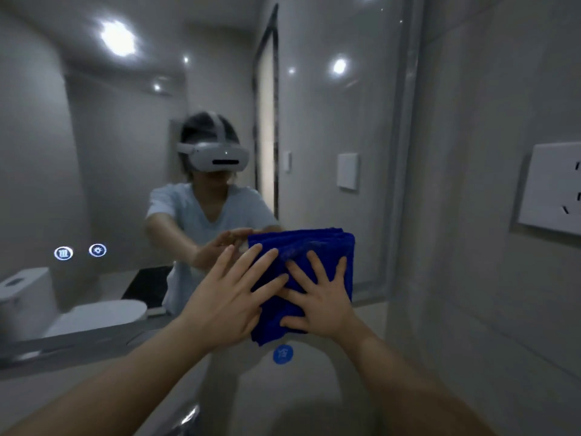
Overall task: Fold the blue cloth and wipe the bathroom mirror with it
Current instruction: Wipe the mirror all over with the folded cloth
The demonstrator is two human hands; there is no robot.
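**A:** Where is the thick, folded blue terry cloth (314, 247)?

**B:** It's flat against the large glass wall mirror (94, 168), near the mirror's right edge. The left hand (232, 297) and the right hand (320, 300) both press it with straight, spread fingers. Neither hand grips it.

**A:** What's the risk?

**B:** Nothing pinches the folds, so a sweep could let the cloth slide down or fall open. The left hand overhangs its edge and may smear the bare glass.

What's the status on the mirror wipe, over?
Hands open: left hand and right hand press the cloth. Cloth folded, flat against mirror near its right edge. Two lit icons on glass further left.
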